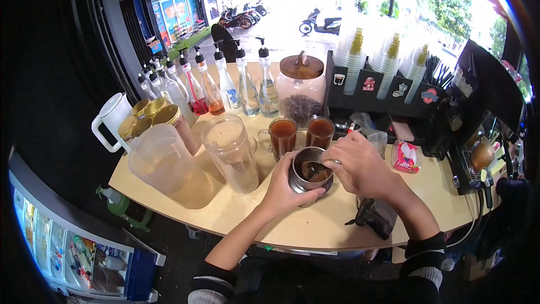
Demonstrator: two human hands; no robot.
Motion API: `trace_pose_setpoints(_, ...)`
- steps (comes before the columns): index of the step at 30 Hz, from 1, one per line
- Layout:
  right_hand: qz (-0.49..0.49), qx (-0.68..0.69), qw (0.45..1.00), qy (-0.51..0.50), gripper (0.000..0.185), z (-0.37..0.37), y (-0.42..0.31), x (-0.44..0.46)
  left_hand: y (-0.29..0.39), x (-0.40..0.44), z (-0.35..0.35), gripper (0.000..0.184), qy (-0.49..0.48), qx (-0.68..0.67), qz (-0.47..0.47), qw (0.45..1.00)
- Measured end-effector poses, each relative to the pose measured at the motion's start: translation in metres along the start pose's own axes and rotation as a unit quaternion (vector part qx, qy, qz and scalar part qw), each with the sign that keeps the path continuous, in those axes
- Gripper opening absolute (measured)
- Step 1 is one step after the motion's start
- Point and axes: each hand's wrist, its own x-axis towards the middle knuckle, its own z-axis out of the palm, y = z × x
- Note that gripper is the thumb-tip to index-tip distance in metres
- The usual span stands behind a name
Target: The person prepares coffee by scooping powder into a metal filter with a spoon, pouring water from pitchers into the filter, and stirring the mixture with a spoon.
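A metal cup (310, 170) with dark brown contents stands near the middle of the wooden counter. My left hand (286, 187) is wrapped round its left side and lower front. Above its right rim, my right hand (360, 163) is closed on the handle of a metal utensil (333, 162), whose lower end is inside the cup. Just behind stand two glass mugs of brown drink, the left mug (282, 135) and the right mug (319, 132).
Left of my hands stand a clear jar (230, 152) and a frosted pitcher (163, 160). Pump bottles (243, 87) and a wooden-lidded jar (302, 90) line the back. On the right are a cup rack (382, 93), a red packet (406, 156) and a dark bag (376, 217).
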Motion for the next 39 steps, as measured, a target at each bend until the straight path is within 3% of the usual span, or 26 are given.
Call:
trace_pose_setpoints(3,-0.003,-0.063,0.998,-0.004,0.012,-0.003,-0.002,0.001,0.01,0.004,-0.01,0.087,-0.047,0.04,-0.011,0.998)
trace_pose_setpoints(7,0.0,-0.04,0.999,0.004,0.013,-0.003,-0.003,0.001,0.016,0.005,-0.01,0.087,-0.018,0.021,-0.018,0.999)
trace_pose_setpoints(12,0.001,-0.017,1.0,0.014,0.011,0.002,-0.003,-0.002,0.03,0.004,0.0,0.083,0.006,0.143,0.019,0.99)
trace_pose_setpoints(15,-0.006,-0.066,0.998,0.013,0.01,-0.002,-0.005,0.0,0.027,0.005,0.001,0.082,0.005,0.122,0.026,0.992)
trace_pose_setpoints(17,0.039,-0.03,0.999,-0.005,0.008,-0.001,-0.004,0.001,0.027,0.006,-0.002,0.084,-0.009,0.128,0.019,0.992)
trace_pose_setpoints(22,0.038,-0.003,0.999,0.026,0.01,0.0,0.005,-0.002,0.02,0.007,-0.013,0.093,-0.061,0.104,0.004,0.993)
trace_pose_setpoints(27,0.057,0.046,0.997,0.01,0.01,0.0,0.007,-0.005,0.02,0.007,-0.025,0.099,-0.112,-0.034,-0.034,0.992)
trace_pose_setpoints(31,0.056,0.048,0.997,0.013,0.011,0.0,0.008,-0.007,0.021,0.001,-0.018,0.101,-0.092,-0.034,-0.035,0.995)
trace_pose_setpoints(33,0.069,0.071,0.995,0.006,0.011,0.001,0.01,-0.009,0.019,-0.001,-0.013,0.105,-0.055,0.09,0.005,0.994)
trace_pose_setpoints(34,0.067,0.059,0.996,0.013,0.011,0.0,0.012,-0.009,0.02,-0.001,-0.013,0.105,-0.054,0.09,0.004,0.994)
trace_pose_setpoints(36,0.065,0.048,0.997,0.02,0.012,0.001,0.012,-0.009,0.023,0.001,-0.013,0.105,-0.068,0.144,-0.038,0.987)
trace_pose_setpoints(39,0.086,0.097,0.991,0.02,0.012,0.001,0.01,-0.009,0.021,0.006,-0.019,0.101,-0.074,0.065,-0.01,0.995)
